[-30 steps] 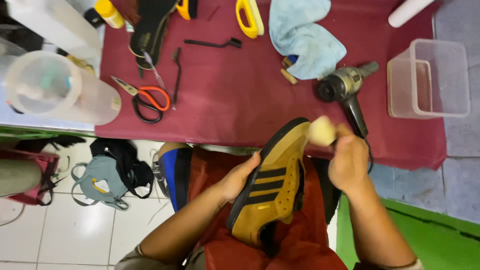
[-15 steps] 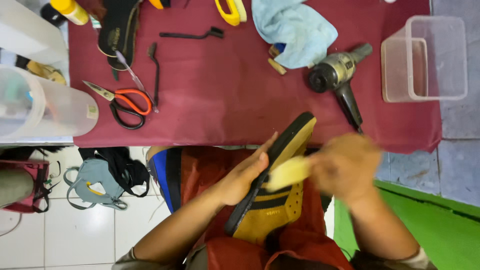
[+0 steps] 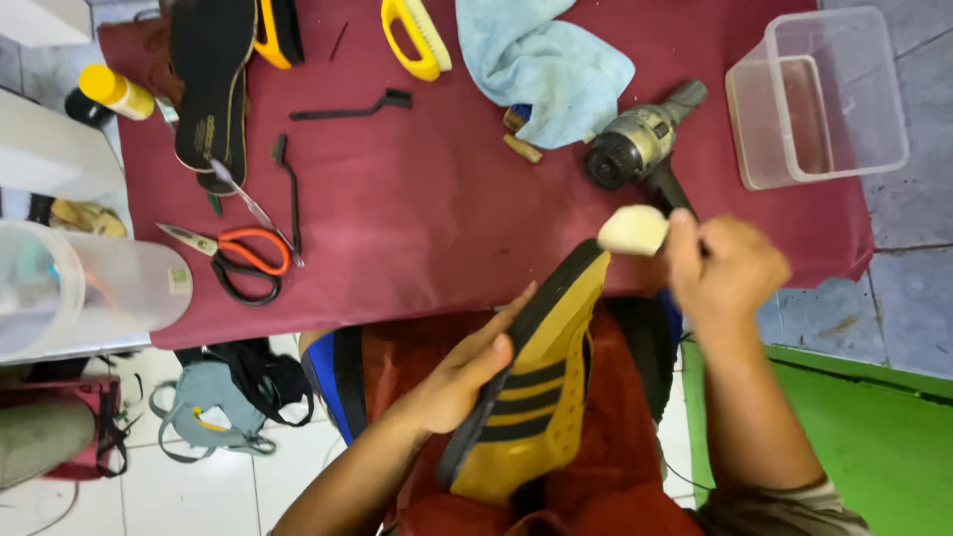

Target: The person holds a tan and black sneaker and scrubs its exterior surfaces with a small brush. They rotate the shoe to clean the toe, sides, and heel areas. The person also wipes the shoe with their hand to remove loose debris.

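Observation:
A mustard-yellow suede shoe with black stripes and a black sole rests over a red cloth on my lap, toe pointing toward the table. My left hand grips it by the sole edge. My right hand pinches a pale cream eraser-like block just past the shoe's toe, over the table's near edge.
The maroon-covered table carries a grey heat gun, blue cloth, clear plastic box, orange-handled scissors, black thin brushes, black insole, yellow brush. A clear jug lies left; bags sit on the floor.
My right hand swept the cream block from the shoe's toe down over its side and back up past the toe. The view shifted, and the shoe tilted slightly.

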